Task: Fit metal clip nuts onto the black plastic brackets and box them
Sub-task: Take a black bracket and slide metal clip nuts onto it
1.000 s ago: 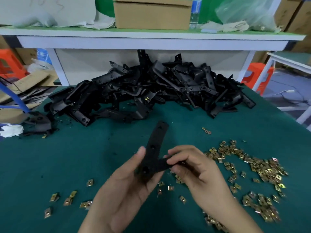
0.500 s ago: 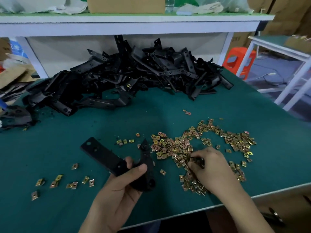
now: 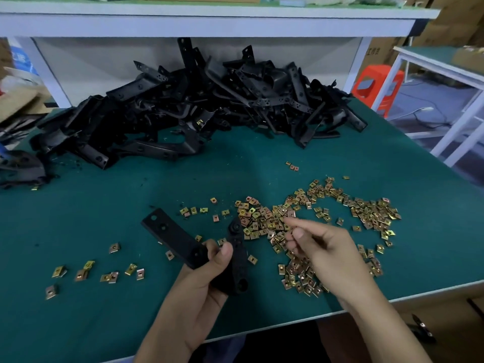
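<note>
Since half a second ago the right hand (image 3: 322,247) has lifted out of the clip nuts (image 3: 264,221) and turned so its thumb faces up. Its fingertips are drawn together against the thumb. Whether a nut sits in that pinch cannot be told; it would be too small and hidden.

The left hand (image 3: 207,279) grips a black bracket (image 3: 172,237) low over the near part of the green table (image 3: 104,205). Thumb and fingers curl round the bend where its two flat arms meet. One arm points up and left and shows round holes; the other runs toward the nuts.

The bracket looks stiff, light and matt, so it probably will not slip. Holding it at the bend leaves both holed ends free for a nut. The nuts are tiny, thin, brassy metal, likely springy with sharp edges. They are probably best pinched by their flat sides, one at a time.

A big tangled bracket heap (image 3: 209,108) lies along the far edge. Taking one from it may drag others along. More loose nuts (image 3: 86,271) lie to the left, and some lie just beside the held bracket. Nuts near the front edge could be swept off. An orange stool (image 3: 377,85) stands past the table on the right.
</note>
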A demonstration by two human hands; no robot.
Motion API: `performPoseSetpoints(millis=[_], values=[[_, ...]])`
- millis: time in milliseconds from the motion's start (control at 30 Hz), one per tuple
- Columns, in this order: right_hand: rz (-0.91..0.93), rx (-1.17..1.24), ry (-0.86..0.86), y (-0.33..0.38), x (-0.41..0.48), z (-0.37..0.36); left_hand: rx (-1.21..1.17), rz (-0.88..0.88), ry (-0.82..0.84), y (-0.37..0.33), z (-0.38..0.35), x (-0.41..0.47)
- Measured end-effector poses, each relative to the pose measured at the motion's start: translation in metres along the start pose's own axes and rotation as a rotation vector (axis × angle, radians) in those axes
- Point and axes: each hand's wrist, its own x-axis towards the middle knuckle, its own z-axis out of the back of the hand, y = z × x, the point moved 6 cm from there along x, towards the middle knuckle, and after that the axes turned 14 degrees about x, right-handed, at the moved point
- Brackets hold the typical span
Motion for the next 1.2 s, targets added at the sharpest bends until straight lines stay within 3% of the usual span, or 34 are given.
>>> performPoseSetpoints(millis=[167,567,800,1200], values=[[-0.100,0.265,0.182,0.008,-0.021,-0.032,0.032,-0.024,0.108,-0.001,-0.015,-0.002],[-0.255,0.737,0.088,0.012,-0.034,-0.049,0.054,-0.047,0.166,-0.005,-0.027,-0.008],[-0.272,0.801,0.026,0.010,-0.037,-0.049,0.035,-0.048,0.211,-0.001,-0.029,-0.009],[-0.443,0.530,0.267,0.015,-0.036,-0.042,0.071,-0.006,0.241,0.006,-0.023,-0.014]])
